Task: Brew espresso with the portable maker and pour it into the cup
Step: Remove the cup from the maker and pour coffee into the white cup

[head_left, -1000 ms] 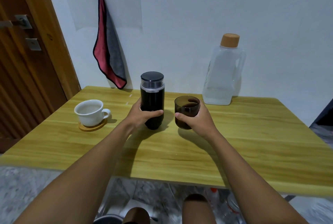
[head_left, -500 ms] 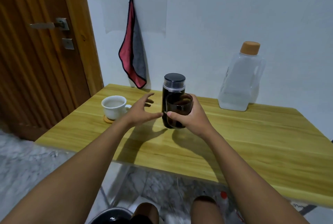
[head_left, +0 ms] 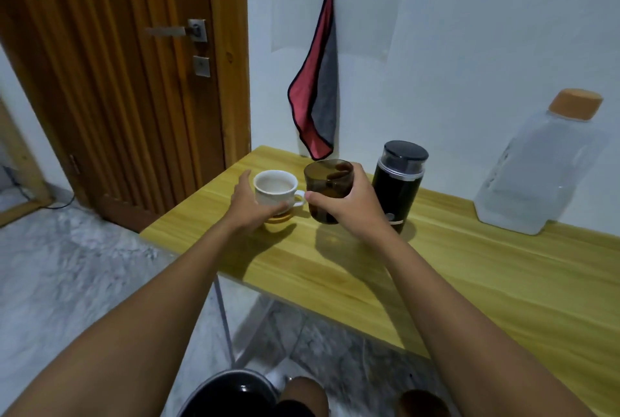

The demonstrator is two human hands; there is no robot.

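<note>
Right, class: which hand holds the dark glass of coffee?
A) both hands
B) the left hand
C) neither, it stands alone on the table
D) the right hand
D: the right hand is wrapped around the glass, while the left hand steadies the white cup.

We note: bench of smooth light wood-grain; cup glossy white ceramic; smoky clear tumbler; maker glossy black; cloth soft fabric.
</note>
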